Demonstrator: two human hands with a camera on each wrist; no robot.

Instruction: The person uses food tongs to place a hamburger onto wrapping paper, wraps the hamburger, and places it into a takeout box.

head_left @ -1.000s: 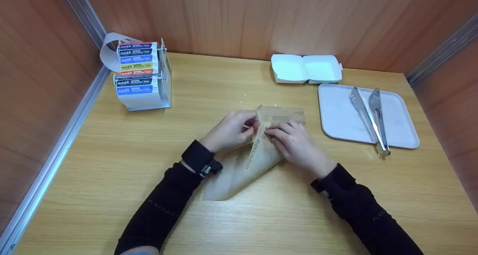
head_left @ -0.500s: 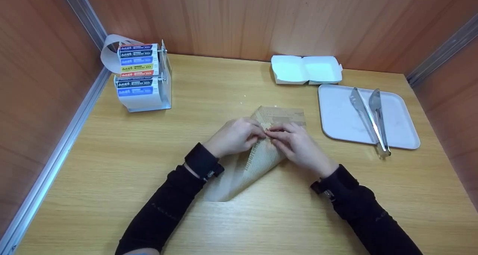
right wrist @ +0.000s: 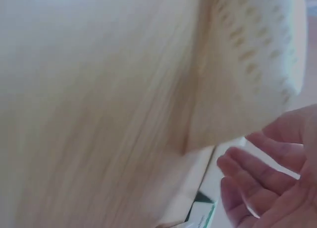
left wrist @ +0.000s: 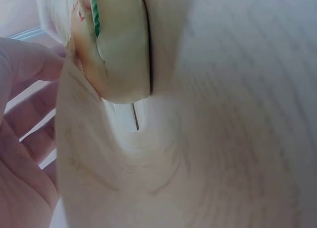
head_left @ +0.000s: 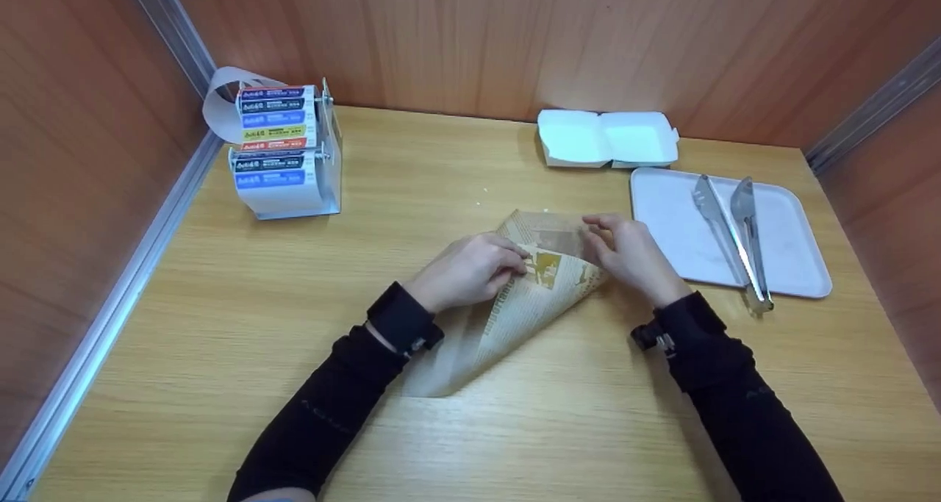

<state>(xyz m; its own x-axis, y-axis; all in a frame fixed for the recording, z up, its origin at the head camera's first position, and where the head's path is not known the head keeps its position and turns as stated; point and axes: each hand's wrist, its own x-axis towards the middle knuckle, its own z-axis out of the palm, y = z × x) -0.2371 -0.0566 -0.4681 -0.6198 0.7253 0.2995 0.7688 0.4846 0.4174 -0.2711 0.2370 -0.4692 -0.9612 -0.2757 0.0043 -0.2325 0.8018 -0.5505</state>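
A sheet of brown, newspaper-print wrapping paper (head_left: pixel 533 303) lies on the table, one side folded over diagonally. My left hand (head_left: pixel 474 268) pinches the folded edge near its middle. In the left wrist view, a pale bun (left wrist: pixel 121 49) with a green frilled edge and a bit of red sits inside the fold; the head view hides it. My right hand (head_left: pixel 636 256) is at the paper's far right corner, fingers loosely bent and thumb apart from them. The right wrist view shows those fingers (right wrist: pixel 252 181) just beside the paper's edge.
A white open clamshell box (head_left: pixel 606 138) stands by the back wall. Right of the paper, metal tongs (head_left: pixel 731 237) lie on a pale tray (head_left: pixel 662 256). A label-roll dispenser (head_left: pixel 283 156) stands at the back left. Wooden panels enclose the table.
My left hand has come slightly right along the folded edge. The right hand has left the fold's middle for the far right corner, uncovering a yellow-brown print on the paper.
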